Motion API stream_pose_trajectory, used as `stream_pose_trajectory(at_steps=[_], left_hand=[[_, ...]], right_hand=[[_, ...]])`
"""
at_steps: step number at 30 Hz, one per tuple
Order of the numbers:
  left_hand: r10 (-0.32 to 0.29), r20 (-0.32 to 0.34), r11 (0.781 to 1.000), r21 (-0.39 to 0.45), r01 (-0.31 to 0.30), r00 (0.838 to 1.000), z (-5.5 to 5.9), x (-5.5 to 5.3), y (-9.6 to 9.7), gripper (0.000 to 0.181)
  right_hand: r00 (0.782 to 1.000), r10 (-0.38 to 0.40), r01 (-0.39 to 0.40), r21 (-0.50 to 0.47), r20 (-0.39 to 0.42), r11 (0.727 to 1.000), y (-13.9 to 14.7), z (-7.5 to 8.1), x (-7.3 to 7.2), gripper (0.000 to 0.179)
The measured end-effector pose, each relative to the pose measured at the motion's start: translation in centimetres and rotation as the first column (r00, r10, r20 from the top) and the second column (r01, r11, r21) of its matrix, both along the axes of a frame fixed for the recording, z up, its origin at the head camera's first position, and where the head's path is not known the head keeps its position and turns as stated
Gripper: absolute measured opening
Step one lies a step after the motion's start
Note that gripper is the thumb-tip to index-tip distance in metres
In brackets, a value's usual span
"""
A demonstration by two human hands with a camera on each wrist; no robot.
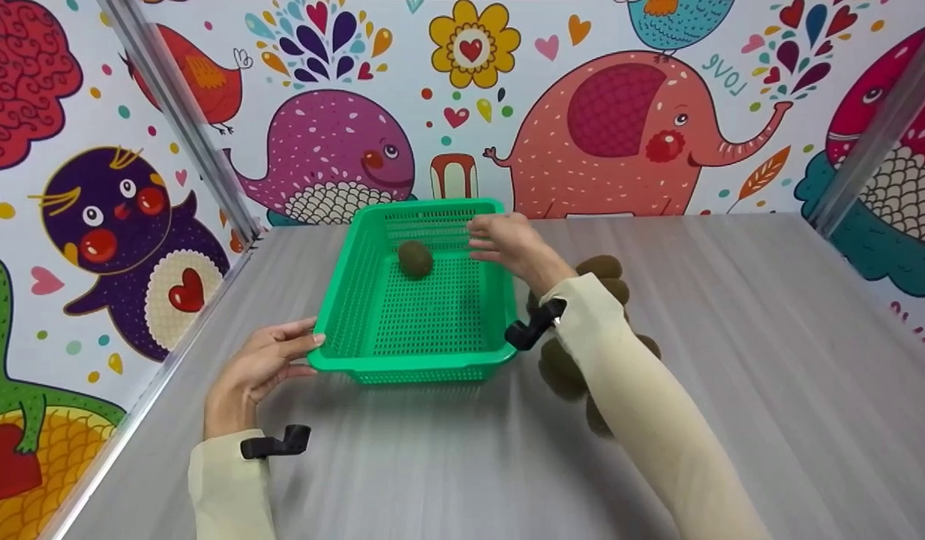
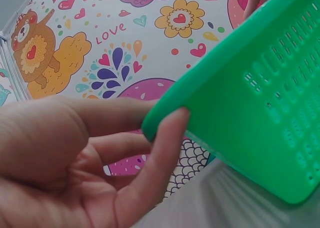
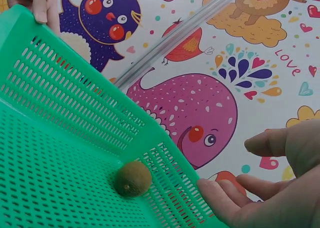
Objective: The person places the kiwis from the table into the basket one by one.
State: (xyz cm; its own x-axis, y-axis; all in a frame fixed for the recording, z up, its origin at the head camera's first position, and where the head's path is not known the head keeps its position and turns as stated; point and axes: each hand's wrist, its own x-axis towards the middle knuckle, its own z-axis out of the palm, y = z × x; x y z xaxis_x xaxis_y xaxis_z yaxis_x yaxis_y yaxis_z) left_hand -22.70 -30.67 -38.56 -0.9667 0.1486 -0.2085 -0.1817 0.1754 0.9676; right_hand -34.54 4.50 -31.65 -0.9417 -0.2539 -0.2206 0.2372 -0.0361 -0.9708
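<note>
A green plastic basket (image 1: 417, 364) with perforated walls stands on the table, and one brown kiwi (image 1: 415, 259) lies inside it toward the far left. My left hand (image 1: 263, 364) pinches the rim at the near left corner, the thumb (image 2: 172, 133) on the inner side in the left wrist view. Over the basket's far right part is my right hand (image 1: 513, 244). Its thumb and fingers are spread apart in the right wrist view, with nothing between them; whether a fingertip touches the rim I cannot tell.
Several more kiwis (image 1: 562, 371) lie on the grey table (image 1: 732, 337) right of the basket, partly hidden under the right forearm. Behind the table rises a wall (image 1: 462, 127) with cartoon animals, and metal posts (image 1: 188, 120) stand at its corners.
</note>
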Motion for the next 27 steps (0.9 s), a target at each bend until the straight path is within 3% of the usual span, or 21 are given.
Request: stream_pose_trajectory(at_steps=[12, 27], left_hand=[[-0.013, 0.001, 1.0, 0.028, 0.013, 1.0, 0.1, 0.0, 0.0, 0.067], [-0.001, 0.001, 1.0, 0.013, 0.001, 1.0, 0.0, -0.2, 0.1, 0.067]], right_hand=[[0.991, -0.09, 0.095, 0.036, -0.102, 0.995, 4.2, 0.1, 0.8, 0.046], [0.987, -0.016, 0.05, 0.21, -0.158, 0.976, 8.3, -1.6, 0.9, 0.045]])
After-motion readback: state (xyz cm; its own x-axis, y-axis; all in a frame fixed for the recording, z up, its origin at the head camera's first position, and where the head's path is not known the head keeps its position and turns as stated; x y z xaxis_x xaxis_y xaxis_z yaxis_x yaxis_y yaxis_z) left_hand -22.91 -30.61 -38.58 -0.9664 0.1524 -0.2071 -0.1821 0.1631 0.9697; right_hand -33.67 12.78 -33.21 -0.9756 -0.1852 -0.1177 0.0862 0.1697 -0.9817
